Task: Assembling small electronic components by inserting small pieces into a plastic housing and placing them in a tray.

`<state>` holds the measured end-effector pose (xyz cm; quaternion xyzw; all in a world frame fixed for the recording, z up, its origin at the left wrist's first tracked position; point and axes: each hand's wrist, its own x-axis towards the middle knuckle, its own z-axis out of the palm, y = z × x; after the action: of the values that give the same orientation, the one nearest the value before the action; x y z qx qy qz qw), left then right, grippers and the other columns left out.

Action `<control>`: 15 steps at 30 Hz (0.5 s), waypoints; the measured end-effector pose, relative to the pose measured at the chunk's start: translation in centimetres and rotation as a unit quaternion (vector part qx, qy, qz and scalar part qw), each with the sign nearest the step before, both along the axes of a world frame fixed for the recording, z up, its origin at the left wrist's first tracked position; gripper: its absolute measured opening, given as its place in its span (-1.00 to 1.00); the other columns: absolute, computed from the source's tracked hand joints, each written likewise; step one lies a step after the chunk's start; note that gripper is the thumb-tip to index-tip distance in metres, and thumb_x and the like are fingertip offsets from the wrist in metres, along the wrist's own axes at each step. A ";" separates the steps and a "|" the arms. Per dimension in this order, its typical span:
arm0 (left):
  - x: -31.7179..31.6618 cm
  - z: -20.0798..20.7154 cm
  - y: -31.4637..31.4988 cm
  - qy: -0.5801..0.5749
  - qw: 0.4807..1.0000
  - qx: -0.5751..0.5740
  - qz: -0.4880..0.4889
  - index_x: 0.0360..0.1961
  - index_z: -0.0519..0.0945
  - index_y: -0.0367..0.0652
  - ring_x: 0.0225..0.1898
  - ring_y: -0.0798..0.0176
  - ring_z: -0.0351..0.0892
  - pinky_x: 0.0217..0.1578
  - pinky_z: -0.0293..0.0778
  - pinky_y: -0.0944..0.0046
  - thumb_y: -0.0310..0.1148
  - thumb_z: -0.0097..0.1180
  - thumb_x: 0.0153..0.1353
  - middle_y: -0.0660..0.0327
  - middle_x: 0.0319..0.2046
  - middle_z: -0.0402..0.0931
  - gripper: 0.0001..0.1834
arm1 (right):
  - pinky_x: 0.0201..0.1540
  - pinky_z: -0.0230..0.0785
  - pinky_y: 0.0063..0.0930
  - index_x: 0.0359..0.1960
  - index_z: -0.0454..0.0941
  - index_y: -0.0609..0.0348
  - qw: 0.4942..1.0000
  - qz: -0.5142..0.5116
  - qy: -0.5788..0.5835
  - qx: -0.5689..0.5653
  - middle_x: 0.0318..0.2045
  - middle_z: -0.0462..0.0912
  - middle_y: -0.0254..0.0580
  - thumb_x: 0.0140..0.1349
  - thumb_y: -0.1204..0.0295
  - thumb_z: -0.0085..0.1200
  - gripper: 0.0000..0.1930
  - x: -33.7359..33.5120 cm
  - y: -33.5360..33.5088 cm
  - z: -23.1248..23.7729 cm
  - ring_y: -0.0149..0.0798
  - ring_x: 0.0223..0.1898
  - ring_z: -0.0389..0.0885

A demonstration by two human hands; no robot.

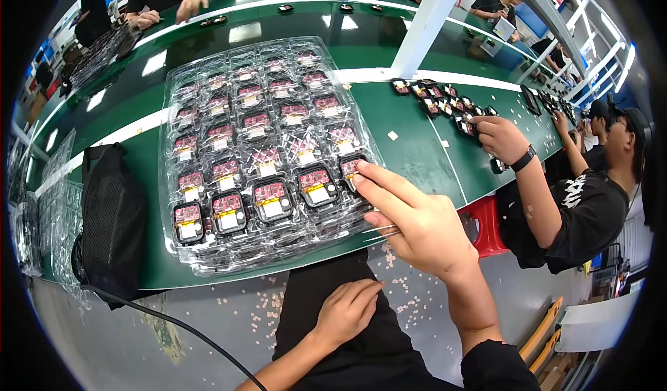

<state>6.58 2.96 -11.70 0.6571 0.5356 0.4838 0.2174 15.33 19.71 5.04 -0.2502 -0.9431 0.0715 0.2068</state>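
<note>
My right hand [425,226] reaches over the near right corner of a clear plastic tray [285,230]. Its index and middle fingertips rest on a square black-framed electronic module [352,171] in that corner pocket. Below the thumb, thin metal tips like those of tweezers [382,230] stick out from under the hand; the hand hides the rest. The tray sits on a stack of similar trays and holds rows of such modules, each showing a red circuit board, a yellow strip and a pale block. My left hand [349,312] lies on my lap, fingers stretched out, holding nothing.
A black mesh bag [113,217] with a cable stands left of the trays, beside empty clear trays [61,207]. Loose modules [451,104] lie on the green table [410,165] at right, where a co-worker's hand [501,139] reaches. A white post [429,26] rises behind.
</note>
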 end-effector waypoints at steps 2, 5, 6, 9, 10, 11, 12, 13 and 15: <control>-0.1 0.5 0.1 0.000 1.000 -0.003 0.003 0.00 0.67 -0.18 -0.16 0.05 0.69 -0.12 0.61 0.14 -0.53 0.31 0.13 0.15 -0.11 0.65 -0.64 | -0.37 0.62 -0.33 0.20 0.56 0.08 1.000 -0.009 0.003 -0.014 0.22 0.59 -0.28 0.31 0.32 0.23 -0.57 -0.1 -0.3 0.3 -0.16 -0.20 0.77; -0.2 0.8 0.1 0.001 1.000 -0.009 0.008 -0.04 0.68 -0.19 -0.16 0.05 0.70 -0.12 0.63 0.14 -0.55 0.34 0.10 0.13 -0.13 0.66 -0.66 | -0.35 0.62 -0.32 0.18 0.58 0.10 0.999 0.003 0.042 -0.026 0.20 0.60 -0.20 0.27 0.35 0.27 -0.57 -0.1 -0.5 0.5 -0.13 -0.20 0.77; -0.2 0.8 0.1 0.002 1.000 -0.013 0.009 -0.04 0.68 -0.19 -0.16 0.05 0.70 -0.12 0.63 0.14 -0.55 0.34 0.10 0.13 -0.12 0.66 -0.66 | -0.34 0.62 -0.31 0.17 0.58 0.11 0.996 0.019 0.080 -0.032 0.19 0.61 -0.16 0.26 0.38 0.29 -0.58 -0.2 -0.4 0.4 -0.11 -0.20 0.77; -0.3 0.4 0.1 -0.004 1.000 -0.006 0.013 -0.04 0.68 -0.19 -0.16 0.05 0.70 -0.12 0.63 0.15 -0.56 0.34 0.10 0.14 -0.12 0.66 -0.65 | -0.25 0.60 -0.25 0.04 0.65 0.20 0.974 -0.058 0.220 -0.018 0.10 0.63 0.02 0.32 0.53 0.18 -0.74 0.6 1.8 -0.6 0.06 -0.20 0.73; -0.1 0.5 0.1 -0.006 1.000 -0.003 0.010 -0.04 0.68 -0.19 -0.16 0.05 0.70 -0.12 0.63 0.15 -0.56 0.34 0.10 0.14 -0.12 0.66 -0.65 | -0.22 0.60 -0.21 0.02 0.65 0.22 0.963 -0.106 0.245 -0.027 0.07 0.63 0.06 0.34 0.54 0.15 -0.76 1.3 3.2 -1.1 0.09 -0.22 0.72; -0.1 0.5 0.1 -0.005 1.000 0.001 0.012 -0.04 0.68 -0.18 -0.16 0.06 0.70 -0.12 0.63 0.15 -0.57 0.34 0.10 0.14 -0.13 0.66 -0.65 | -0.19 0.59 -0.15 0.05 0.63 0.21 0.960 -0.164 0.224 -0.026 0.06 0.63 0.07 0.35 0.52 0.15 -0.74 1.7 5.0 -2.0 0.10 -0.22 0.72; -0.1 0.6 0.2 -0.006 1.000 0.008 0.009 -0.04 0.68 -0.18 -0.17 0.06 0.70 -0.12 0.63 0.15 -0.57 0.33 0.09 0.14 -0.13 0.66 -0.65 | -0.15 0.58 -0.10 0.09 0.61 0.21 0.953 -0.225 0.201 -0.020 0.04 0.62 0.09 0.36 0.50 0.15 -0.72 2.3 7.0 -2.7 0.11 -0.23 0.72; -0.1 0.6 0.3 -0.005 1.000 0.013 0.004 -0.04 0.68 -0.18 -0.17 0.06 0.70 -0.12 0.63 0.15 -0.57 0.33 0.09 0.14 -0.13 0.66 -0.65 | -0.13 0.58 -0.07 0.15 0.57 0.16 0.948 -0.284 0.147 0.013 0.05 0.61 0.08 0.38 0.44 0.14 -0.67 3.1 9.2 -3.9 0.11 -0.19 0.72; -0.1 0.4 0.1 -0.004 1.000 0.007 0.011 -0.04 0.68 -0.18 -0.17 0.07 0.71 -0.13 0.63 0.15 -0.57 0.33 0.09 0.15 -0.13 0.66 -0.65 | -0.10 0.58 -0.03 0.22 0.53 0.12 0.936 -0.336 0.094 0.040 0.06 0.59 0.08 0.39 0.38 0.13 -0.62 3.5 12.7 -6.0 0.12 -0.15 0.72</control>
<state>6.52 3.08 -11.32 0.6507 0.5385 0.4926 0.2096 18.88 32.43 -1.00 -0.5363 -0.7823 -0.0171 0.3164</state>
